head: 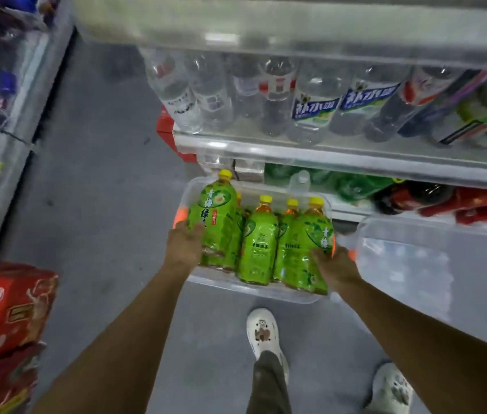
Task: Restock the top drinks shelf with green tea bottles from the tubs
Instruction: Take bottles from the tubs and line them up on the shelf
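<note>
Down by the floor, the left hand (187, 242) grips one upright green tea bottle (217, 216) and the right hand (334, 265) grips another green tea bottle (311, 249), both standing among others in a clear tub (254, 289) below the drinks shelves (325, 150).

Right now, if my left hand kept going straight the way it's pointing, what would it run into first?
The left hand already touches the tall green tea bottle at the clear tub's left end. Pushing on, it would probably just press against that bottle; depth past it is unclear.
</note>
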